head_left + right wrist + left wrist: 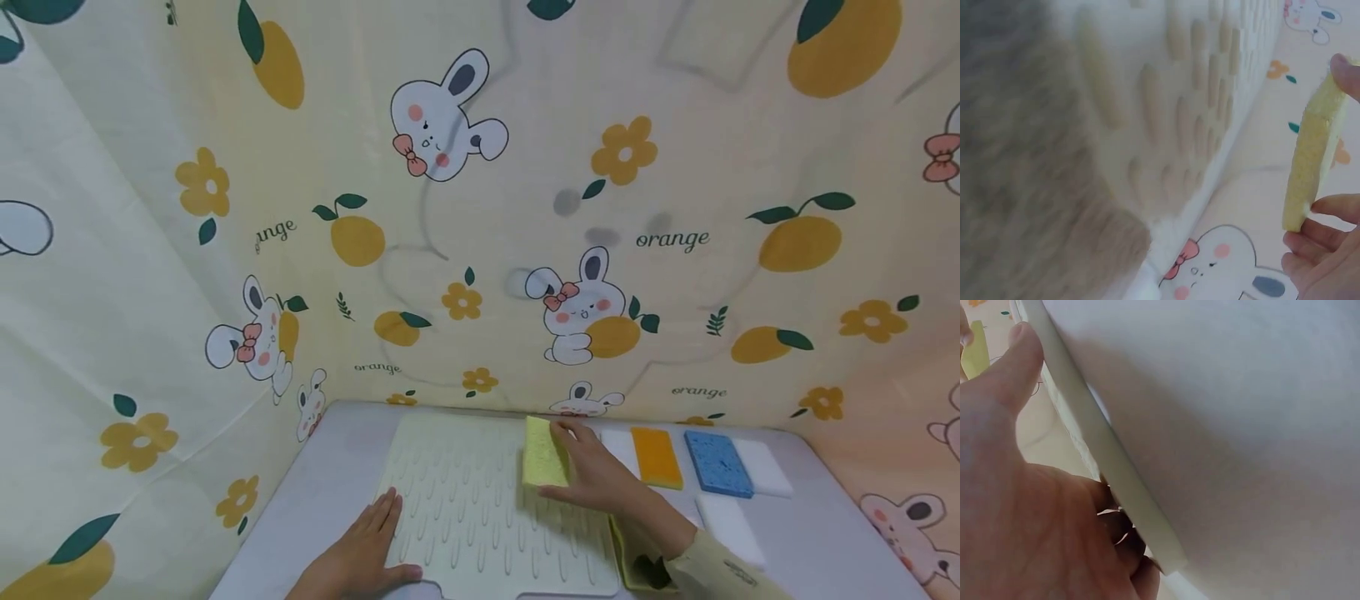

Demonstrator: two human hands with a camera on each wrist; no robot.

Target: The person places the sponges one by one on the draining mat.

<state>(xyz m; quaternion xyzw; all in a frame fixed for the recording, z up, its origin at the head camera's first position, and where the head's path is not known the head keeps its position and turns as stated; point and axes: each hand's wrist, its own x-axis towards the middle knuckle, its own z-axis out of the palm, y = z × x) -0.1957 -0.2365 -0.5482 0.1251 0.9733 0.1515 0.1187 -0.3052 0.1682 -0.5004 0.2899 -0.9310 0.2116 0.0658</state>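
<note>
Sponge (538,454) gripped by right hand (592,468) above board (468,521); left hand (356,546) touching board.

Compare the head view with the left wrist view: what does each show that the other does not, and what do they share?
Only the head view shows the blue sponge, the orange sponge and the white pads.

Only the left wrist view shows the palm side of the left hand and a close-up of the smooth side of the ribbed board.

Both show that hand touching the board, and the yellow sponge held by the right hand, which the left wrist view catches only partly.
</note>
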